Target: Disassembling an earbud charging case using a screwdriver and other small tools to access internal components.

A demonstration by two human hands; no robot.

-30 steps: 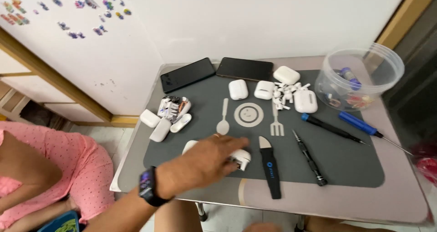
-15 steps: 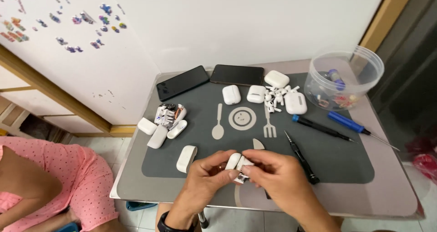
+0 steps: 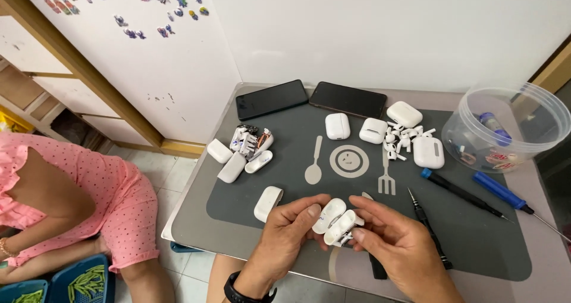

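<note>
Head view, white earbud case point(image 3: 335, 220) between both hands, long axis tilted up-right

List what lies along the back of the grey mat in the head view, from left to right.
Left black phone → right black phone → white earbud case → clear plastic tub.

A white earbud charging case point(image 3: 335, 221) is held above the near edge of the grey mat. It is opened, with its two glossy rounded halves splayed apart and tilted diagonally.
</note>
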